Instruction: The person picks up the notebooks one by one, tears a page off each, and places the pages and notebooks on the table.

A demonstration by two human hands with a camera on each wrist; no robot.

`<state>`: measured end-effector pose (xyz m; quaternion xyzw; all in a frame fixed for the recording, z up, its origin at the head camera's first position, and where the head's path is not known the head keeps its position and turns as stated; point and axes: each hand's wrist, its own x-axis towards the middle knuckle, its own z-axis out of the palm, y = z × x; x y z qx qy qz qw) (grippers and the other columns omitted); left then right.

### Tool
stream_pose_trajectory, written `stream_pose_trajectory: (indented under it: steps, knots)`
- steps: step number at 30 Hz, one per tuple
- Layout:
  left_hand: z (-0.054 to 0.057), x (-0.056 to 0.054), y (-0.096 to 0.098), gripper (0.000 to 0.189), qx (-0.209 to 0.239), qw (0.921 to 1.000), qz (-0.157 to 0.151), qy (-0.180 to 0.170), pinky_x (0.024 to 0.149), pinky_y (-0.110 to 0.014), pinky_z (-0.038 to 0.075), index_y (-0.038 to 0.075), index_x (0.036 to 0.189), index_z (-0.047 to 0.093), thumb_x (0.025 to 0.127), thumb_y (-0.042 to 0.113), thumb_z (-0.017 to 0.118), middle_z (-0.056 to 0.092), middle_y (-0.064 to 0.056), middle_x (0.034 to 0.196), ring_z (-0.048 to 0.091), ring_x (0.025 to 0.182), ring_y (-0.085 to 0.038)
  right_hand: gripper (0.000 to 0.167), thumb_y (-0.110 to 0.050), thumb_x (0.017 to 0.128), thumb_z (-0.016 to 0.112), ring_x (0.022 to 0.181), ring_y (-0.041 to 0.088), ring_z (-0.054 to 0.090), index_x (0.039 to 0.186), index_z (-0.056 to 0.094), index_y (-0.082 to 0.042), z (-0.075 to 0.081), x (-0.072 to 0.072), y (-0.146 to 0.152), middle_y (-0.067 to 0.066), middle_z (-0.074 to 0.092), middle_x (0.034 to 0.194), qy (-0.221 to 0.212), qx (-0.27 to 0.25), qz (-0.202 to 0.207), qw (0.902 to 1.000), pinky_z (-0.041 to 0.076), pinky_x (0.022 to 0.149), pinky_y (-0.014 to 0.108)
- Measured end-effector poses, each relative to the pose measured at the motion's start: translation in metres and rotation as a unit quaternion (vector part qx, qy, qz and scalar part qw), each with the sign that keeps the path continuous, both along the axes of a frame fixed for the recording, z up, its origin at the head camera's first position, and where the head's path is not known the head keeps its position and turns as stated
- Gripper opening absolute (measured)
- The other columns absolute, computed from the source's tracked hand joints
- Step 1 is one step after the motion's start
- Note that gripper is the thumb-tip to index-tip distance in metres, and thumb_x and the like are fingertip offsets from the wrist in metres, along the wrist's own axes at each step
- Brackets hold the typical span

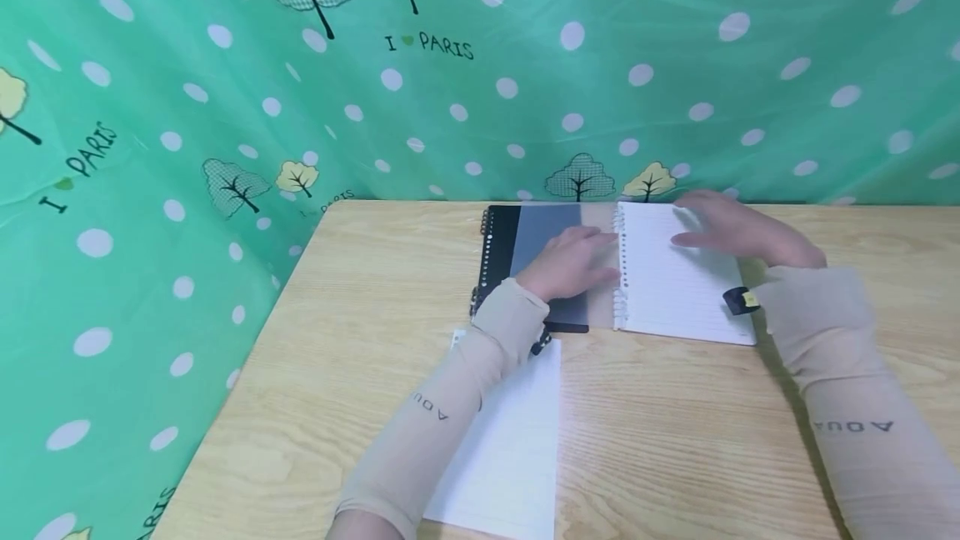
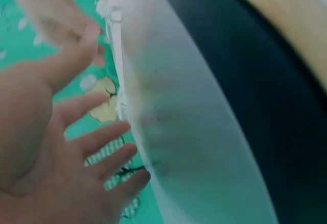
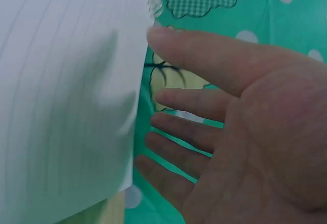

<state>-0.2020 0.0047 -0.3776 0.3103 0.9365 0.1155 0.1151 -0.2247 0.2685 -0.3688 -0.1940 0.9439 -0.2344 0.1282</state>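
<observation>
A ring-bound notebook lies open at the back of the table, with white ruled pages [image 1: 678, 282] on its right side. Left of the white rings [image 1: 619, 307] extends a translucent cover [image 1: 600, 311], partly over a dark cover [image 1: 501, 248] with punched holes. My left hand [image 1: 570, 263] hovers by the rings, fingers spread and relaxed, fingertips near the translucent cover's edge [image 2: 214, 132] in the left wrist view. Over the upper right of the ruled pages is my right hand [image 1: 738, 232], thumb apart from the loosely extended fingers. Its palm shows in the right wrist view, beside the page edge [image 3: 102, 132].
A loose white sheet [image 1: 517, 440] lies under my left forearm, nearer the front, with a small black piece [image 1: 542, 343] at its top edge. A green dotted curtain [image 1: 450, 123] hangs behind and to the left of the wooden table [image 1: 675, 440].
</observation>
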Motion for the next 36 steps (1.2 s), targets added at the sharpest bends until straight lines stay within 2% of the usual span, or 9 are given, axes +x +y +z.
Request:
stream_pose_trajectory:
  steps: [3, 6, 11, 17, 20, 24, 29, 32, 36]
  knots:
    - [-0.001, -0.004, -0.005, 0.07, -0.022, 0.9982, -0.029, -0.048, 0.124, -0.049, 0.011, 0.023, 0.158, 0.025, 0.099, 0.051, 0.051, 0.018, -0.005, 0.166, 0.01, 0.154, -0.029, 0.072, -0.022, 0.095, 0.067, 0.138, 0.057, 0.022, 0.143, 0.032, 0.016, -0.005, -0.003, 0.007, 0.041, 0.027, 0.148, -0.011, 0.001, -0.003, 0.9999, 0.017, 0.112, 0.071]
    - [-0.004, -0.005, -0.007, 0.074, -0.04, 0.9962, -0.034, -0.07, 0.124, -0.049, 0.003, 0.025, 0.16, 0.018, 0.099, 0.057, 0.046, 0.005, -0.007, 0.167, 0.0, 0.154, -0.03, 0.082, -0.03, 0.096, 0.066, 0.14, 0.059, 0.011, 0.147, 0.023, 0.017, -0.01, -0.006, 0.013, 0.042, 0.016, 0.152, -0.028, 0.014, -0.021, 0.9993, 0.01, 0.113, 0.071]
    - [-0.007, -0.004, -0.006, 0.074, -0.052, 0.9954, -0.038, -0.071, 0.124, -0.05, 0.002, 0.024, 0.16, 0.017, 0.1, 0.059, 0.042, 0.003, -0.007, 0.167, -0.001, 0.154, -0.03, 0.096, -0.041, 0.094, 0.065, 0.139, 0.061, 0.009, 0.148, 0.013, 0.019, -0.018, -0.006, 0.026, 0.044, 0.013, 0.152, -0.033, 0.024, -0.041, 0.9983, 0.01, 0.112, 0.072]
    - [-0.01, -0.003, -0.007, 0.074, -0.07, 0.9947, -0.036, -0.066, 0.125, -0.047, 0.0, 0.025, 0.16, 0.015, 0.1, 0.061, 0.038, 0.002, -0.005, 0.168, -0.004, 0.154, -0.027, 0.095, -0.044, 0.093, 0.064, 0.139, 0.06, 0.014, 0.15, 0.018, 0.016, -0.021, -0.007, 0.032, 0.041, 0.017, 0.153, -0.025, 0.013, -0.031, 0.9991, 0.014, 0.11, 0.073]
    - [-0.011, -0.004, -0.009, 0.074, -0.073, 0.9942, -0.034, -0.072, 0.125, -0.045, -0.002, 0.026, 0.161, 0.013, 0.1, 0.062, 0.036, 0.0, -0.003, 0.168, -0.006, 0.154, -0.025, 0.094, -0.045, 0.093, 0.066, 0.139, 0.058, 0.016, 0.152, 0.02, 0.012, -0.017, -0.007, 0.03, 0.038, 0.019, 0.154, -0.03, 0.005, -0.046, 0.9985, 0.017, 0.109, 0.073]
    - [-0.012, -0.005, -0.011, 0.074, -0.065, 0.994, -0.032, -0.081, 0.125, -0.044, -0.003, 0.026, 0.161, 0.012, 0.1, 0.062, 0.036, -0.002, -0.001, 0.168, -0.008, 0.154, -0.022, 0.083, -0.04, 0.094, 0.067, 0.136, 0.058, 0.021, 0.147, 0.031, 0.012, -0.01, -0.003, 0.028, 0.039, 0.025, 0.149, -0.018, 0.002, -0.07, 0.9974, 0.023, 0.106, 0.073]
    - [-0.013, -0.006, -0.012, 0.075, -0.059, 0.9937, -0.035, -0.089, 0.125, -0.043, -0.005, 0.026, 0.161, 0.011, 0.1, 0.062, 0.037, -0.002, -0.001, 0.168, -0.01, 0.154, -0.021, 0.051, -0.024, 0.098, 0.063, 0.127, 0.055, 0.037, 0.134, 0.052, 0.011, -0.006, -0.001, 0.025, 0.037, 0.042, 0.138, 0.031, -0.004, -0.105, 0.994, 0.034, 0.1, 0.071]
    - [-0.014, -0.007, -0.012, 0.075, -0.058, 0.9935, -0.034, -0.091, 0.124, -0.043, -0.006, 0.026, 0.161, 0.011, 0.1, 0.062, 0.037, -0.003, 0.0, 0.168, -0.01, 0.154, -0.021, 0.036, -0.018, 0.1, 0.06, 0.118, 0.049, 0.049, 0.125, 0.062, 0.007, -0.006, 0.001, 0.023, 0.032, 0.055, 0.129, 0.065, -0.029, -0.132, 0.9887, 0.042, 0.094, 0.066]
    - [-0.012, -0.007, -0.013, 0.076, -0.054, 0.9932, -0.033, -0.098, 0.124, -0.044, -0.006, 0.026, 0.161, 0.011, 0.1, 0.062, 0.037, -0.003, -0.001, 0.168, -0.01, 0.154, -0.022, 0.03, -0.02, 0.101, 0.059, 0.105, 0.041, 0.056, 0.115, 0.069, 0.004, -0.008, 0.004, 0.022, 0.029, 0.063, 0.118, 0.106, -0.054, -0.167, 0.9786, 0.046, 0.084, 0.056]
